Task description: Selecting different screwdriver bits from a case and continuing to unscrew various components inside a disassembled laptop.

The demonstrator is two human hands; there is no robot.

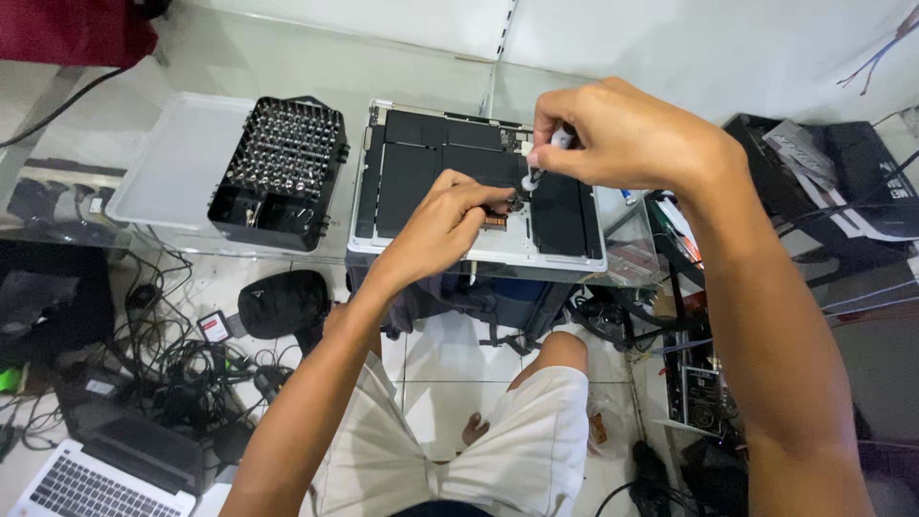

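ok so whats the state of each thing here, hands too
laptop: back cover off, insides showing
bit case: open, full of bits
white lid: lying flat beside case
right hand: gripping white screwdriver
left hand: fingertips pinched on laptop insides

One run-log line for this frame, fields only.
left hand: fingertips on opened laptop | right hand: gripping white screwdriver, tip down | bit case: left of laptop

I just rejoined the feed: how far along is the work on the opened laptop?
Done: the laptop lies open, black internals bare, bit case open beside it. In hand: right hand stands a white-handled screwdriver upright over the middle, left hand steadying there. Left: no bottom cover is in view, so closing up remains.
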